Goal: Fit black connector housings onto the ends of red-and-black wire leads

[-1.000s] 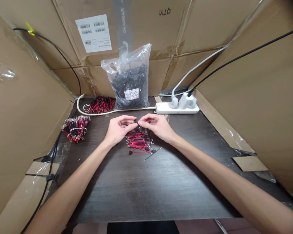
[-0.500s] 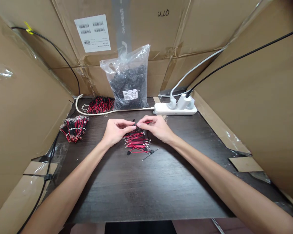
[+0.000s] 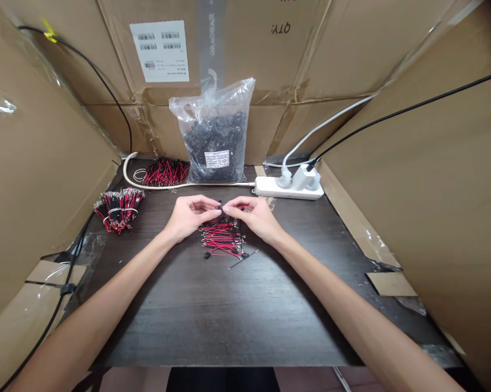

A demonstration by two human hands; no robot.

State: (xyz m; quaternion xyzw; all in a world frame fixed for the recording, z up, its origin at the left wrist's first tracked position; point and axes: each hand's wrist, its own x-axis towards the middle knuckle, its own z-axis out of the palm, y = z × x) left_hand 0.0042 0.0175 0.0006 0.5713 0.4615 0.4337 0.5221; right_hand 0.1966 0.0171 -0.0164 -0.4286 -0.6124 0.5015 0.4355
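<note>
My left hand [image 3: 187, 216] and my right hand [image 3: 251, 215] meet fingertip to fingertip over the dark table [image 3: 229, 310]. Between the fingertips sits a small black connector [image 3: 219, 207] joined to a red wire, which the right hand's fingers pinch. Just below the hands lies a loose pile of short red and black wires [image 3: 221, 240], some ending in small black connectors.
A clear bag of black parts [image 3: 215, 136] leans on the cardboard back wall. Two wire bundles lie at the left: one tied [image 3: 117, 208], one by the wall [image 3: 166, 172]. A white power strip [image 3: 288, 187] with plugs sits at the back right. Cardboard walls enclose three sides.
Both hands stay together on the same small piece. The view has shifted slightly, so everything sits a little lower and to the left.
</note>
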